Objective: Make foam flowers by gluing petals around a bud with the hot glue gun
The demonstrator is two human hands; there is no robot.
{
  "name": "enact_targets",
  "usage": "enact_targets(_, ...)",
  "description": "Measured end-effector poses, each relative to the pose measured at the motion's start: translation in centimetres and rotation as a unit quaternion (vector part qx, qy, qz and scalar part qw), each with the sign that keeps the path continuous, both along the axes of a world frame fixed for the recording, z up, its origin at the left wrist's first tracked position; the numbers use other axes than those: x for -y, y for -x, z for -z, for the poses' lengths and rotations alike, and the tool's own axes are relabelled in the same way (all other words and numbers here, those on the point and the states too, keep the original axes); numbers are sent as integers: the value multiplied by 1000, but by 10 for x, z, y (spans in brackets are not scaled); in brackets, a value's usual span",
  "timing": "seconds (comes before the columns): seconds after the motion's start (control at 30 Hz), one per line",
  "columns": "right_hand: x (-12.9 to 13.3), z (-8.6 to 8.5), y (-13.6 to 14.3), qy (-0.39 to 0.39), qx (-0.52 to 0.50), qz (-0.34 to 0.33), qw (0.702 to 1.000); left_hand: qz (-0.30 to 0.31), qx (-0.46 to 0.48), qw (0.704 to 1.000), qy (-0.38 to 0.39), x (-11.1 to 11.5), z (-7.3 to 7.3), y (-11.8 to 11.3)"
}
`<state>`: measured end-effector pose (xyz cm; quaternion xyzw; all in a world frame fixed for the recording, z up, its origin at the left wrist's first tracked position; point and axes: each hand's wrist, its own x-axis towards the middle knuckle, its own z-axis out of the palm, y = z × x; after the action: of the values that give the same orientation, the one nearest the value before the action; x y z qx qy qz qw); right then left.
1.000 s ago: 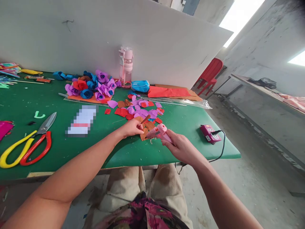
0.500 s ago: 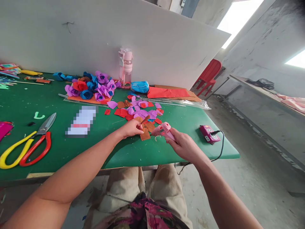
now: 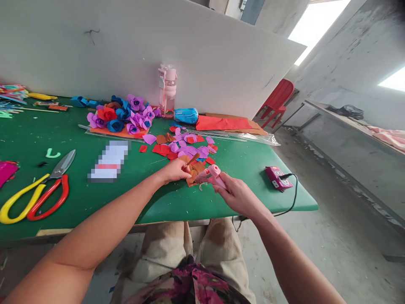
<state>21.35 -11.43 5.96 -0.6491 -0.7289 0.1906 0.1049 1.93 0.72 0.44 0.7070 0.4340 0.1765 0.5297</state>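
My left hand is closed on a brown paper piece, which sticks up from its fingers near the green table's front. My right hand grips a pink glue gun by its handle. The gun's nozzle points left and lies at a brown petal beside my left fingertips. Loose purple petals and red petals are scattered just behind my hands. Whether the nozzle touches the brown petal is too small to tell.
Finished paper flowers lie back left, near a pink bottle and blue packet. Large scissors and a blurred phone-like rectangle lie left. A power socket with a black cable sits right.
My right hand has moved left with the glue gun, bringing its nozzle over the brown petal. My left hand has stayed almost in place.
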Motion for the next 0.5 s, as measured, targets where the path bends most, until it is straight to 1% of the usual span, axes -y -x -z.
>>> enact_targets(0.17,2,0,-4,-3,4,12,1000,3,8,1000,-6,-1,2,0)
enact_targets(0.33,3,1,-5,-9,9,10,1000,7,-2,1000,-12,-3,6,1)
enact_targets(0.5,3,0,-5,-12,25,7,1000,6,-1,1000,-10,-2,6,0)
